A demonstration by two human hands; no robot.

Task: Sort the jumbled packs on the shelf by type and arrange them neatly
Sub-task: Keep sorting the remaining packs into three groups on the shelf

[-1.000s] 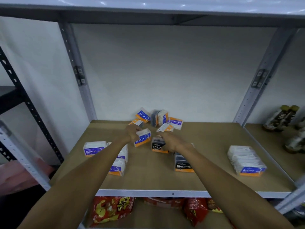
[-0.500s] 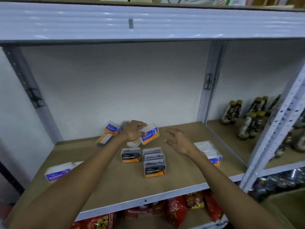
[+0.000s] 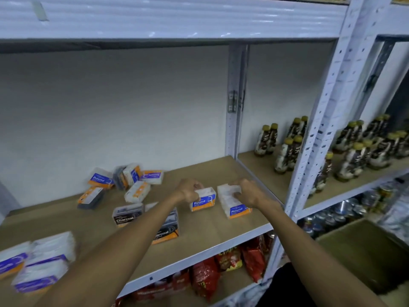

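Since half a second ago the left hand [image 3: 188, 191] has carried its Round pack [image 3: 203, 200] from the back pile to just left of the Round stack [image 3: 233, 201]; right hand [image 3: 249, 192] has dropped onto that stack.

Shelf board [image 3: 221, 171]: flat tan wood-look panel, matte, in a pale metal frame. Packs should slide on it easily.

Left of both hands, largest first: blurred stack of purple-labelled packs [image 3: 42, 262] at the near edge, two groups of Charcoal packs [image 3: 127, 214] under the left forearm, jumbled pile [image 3: 126, 180] at the back still unsorted.

Round stack: small clear rigid-looking boxes with orange-blue labels. Probably light, hard-shelled, a bit slick. Stack could shear if shoved from one end, so pinch across the short sides and square it with a flat palm.

Left hand is clamped on the single Round pack, fingers over its top edge. Right hand's fingers are curled on the stack's far end; can't tell whether it's gripping or just pressing.
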